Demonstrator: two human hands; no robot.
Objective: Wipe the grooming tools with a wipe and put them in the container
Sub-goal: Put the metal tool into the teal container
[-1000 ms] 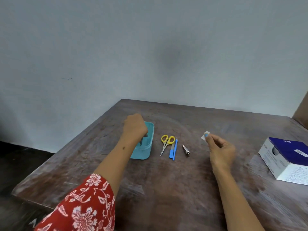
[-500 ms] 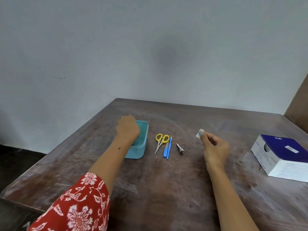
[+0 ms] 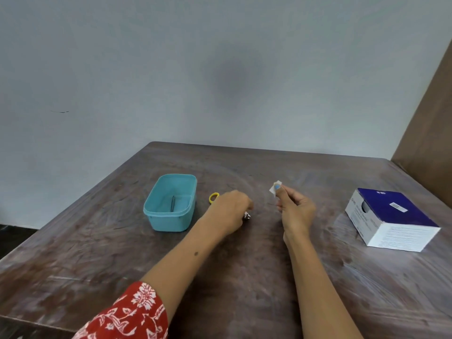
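Pinching the small white wipe in my right hand, I curl my left hand over the nail clipper; whether it grips, I cannot tell. That hand hides most of the yellow-handled scissors. Left stands the teal container, a thin metal tool inside; a blue-and-white box sits far right.

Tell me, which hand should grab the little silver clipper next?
Probably the left hand. It is already over the nail clipper, fingers curled down right at it. The right hand is busy pinching the wipe and sits off to the side, so it's ready to wipe.
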